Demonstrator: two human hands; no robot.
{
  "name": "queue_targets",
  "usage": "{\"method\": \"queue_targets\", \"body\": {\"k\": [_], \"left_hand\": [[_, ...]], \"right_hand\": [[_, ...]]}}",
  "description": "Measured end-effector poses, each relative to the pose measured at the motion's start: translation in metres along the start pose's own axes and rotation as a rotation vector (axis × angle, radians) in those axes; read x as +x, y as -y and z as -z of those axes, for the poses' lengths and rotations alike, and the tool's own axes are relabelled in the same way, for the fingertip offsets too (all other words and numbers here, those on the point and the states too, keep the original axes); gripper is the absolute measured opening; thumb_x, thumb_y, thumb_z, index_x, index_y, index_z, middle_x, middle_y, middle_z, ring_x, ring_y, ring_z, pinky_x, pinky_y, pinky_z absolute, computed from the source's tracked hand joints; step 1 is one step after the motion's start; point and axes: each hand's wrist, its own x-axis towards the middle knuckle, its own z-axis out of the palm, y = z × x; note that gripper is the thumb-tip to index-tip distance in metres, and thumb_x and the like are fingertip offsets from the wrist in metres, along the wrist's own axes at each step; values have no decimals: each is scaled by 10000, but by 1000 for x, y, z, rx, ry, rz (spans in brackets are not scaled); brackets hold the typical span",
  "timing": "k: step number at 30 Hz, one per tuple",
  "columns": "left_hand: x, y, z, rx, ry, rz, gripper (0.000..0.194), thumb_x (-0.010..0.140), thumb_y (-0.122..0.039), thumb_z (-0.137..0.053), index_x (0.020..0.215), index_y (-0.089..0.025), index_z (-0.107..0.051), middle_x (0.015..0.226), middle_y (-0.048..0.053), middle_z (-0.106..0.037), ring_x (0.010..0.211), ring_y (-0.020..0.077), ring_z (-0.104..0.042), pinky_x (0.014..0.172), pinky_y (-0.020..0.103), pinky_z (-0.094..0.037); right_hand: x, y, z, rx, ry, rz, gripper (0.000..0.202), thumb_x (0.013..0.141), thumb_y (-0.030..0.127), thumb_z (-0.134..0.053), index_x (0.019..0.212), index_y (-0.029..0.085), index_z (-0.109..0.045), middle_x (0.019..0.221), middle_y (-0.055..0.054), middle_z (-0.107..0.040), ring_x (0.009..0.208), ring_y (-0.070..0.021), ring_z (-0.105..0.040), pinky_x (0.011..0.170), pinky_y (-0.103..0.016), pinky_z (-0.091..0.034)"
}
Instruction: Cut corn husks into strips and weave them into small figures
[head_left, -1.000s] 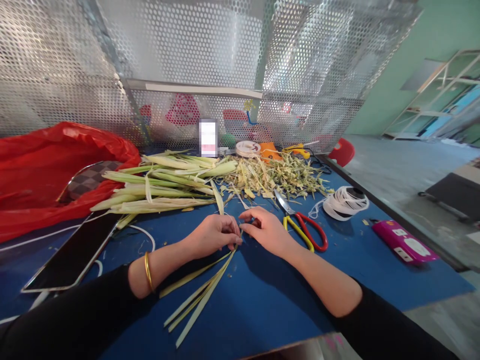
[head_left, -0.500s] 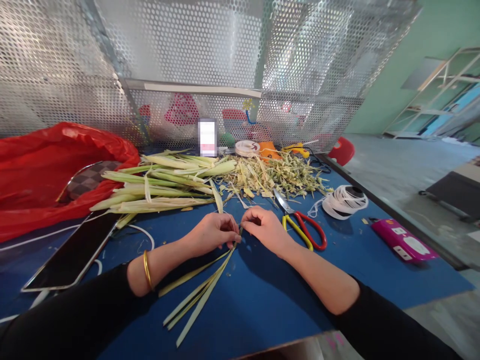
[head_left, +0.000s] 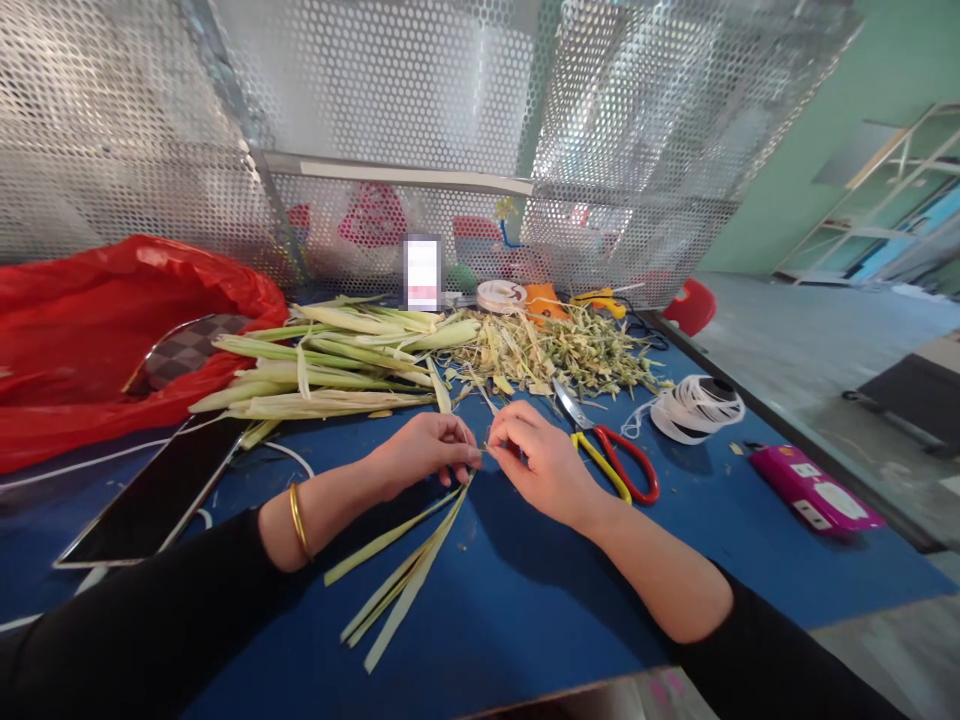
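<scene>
My left hand (head_left: 429,450) pinches the gathered top of several narrow strips of corn husk (head_left: 412,580). Their loose ends fan out toward me over the blue table. Close by on the right, my right hand (head_left: 538,462) has thumb and forefinger pressed together at the tip of the same bundle. Whatever lies between those fingers is too small to make out. Scissors (head_left: 634,465) with one red and one yellow handle lie partly behind my right hand, blades pointing away.
Behind my hands lie a pile of corn husks (head_left: 330,375) and a heap of husk scraps (head_left: 592,350). A red plastic bag (head_left: 75,310) and a dark tablet (head_left: 150,500) are at left. White cord on a spool (head_left: 697,408) and a magenta packet (head_left: 814,487) are at right.
My right hand has shifted slightly, and its fingers have moved a little apart from the left fingertips. The left hand keeps its pinch on the strips. The whole view has shifted slightly.
</scene>
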Motion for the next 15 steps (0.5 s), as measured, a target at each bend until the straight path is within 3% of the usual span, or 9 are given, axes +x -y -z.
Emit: {"method": "queue_targets", "body": {"k": [3,9,13,15], "left_hand": [[1,-1,1,-37,-36,2,185,664,-263,-697,731,-149,-567,629,-18,-640,530,92,-580,452,191,-406],[3,3,2,-45,-84,-6,141,639,-220,-676,711,-149,-577,567,-29,-603,522,99,-574,437,191,-397],[5,6,4,-57,-73,-6,161,634,-239,-699,712,-145,-594,577,-20,-611,542,106,-586,447,194,-401],[6,7,5,-68,-68,-14,179,632,-258,-716,713,-145,-602,580,-18,-616,553,108,-590,455,194,-401]], "right_hand": [[-1,3,2,-3,45,41,96,885,165,-485,815,202,-538,957,-54,-542,781,-140,-536,688,-262,-420],[1,7,4,207,216,47,120,872,147,-526,765,199,-536,878,-32,-543,771,-135,-529,721,-263,-435],[1,10,5,297,265,-54,135,877,184,-523,743,195,-536,831,-29,-596,762,-138,-550,721,-267,-433],[0,10,5,387,322,-171,124,889,219,-502,768,199,-521,697,0,-622,657,-126,-556,659,-253,-429]]}}
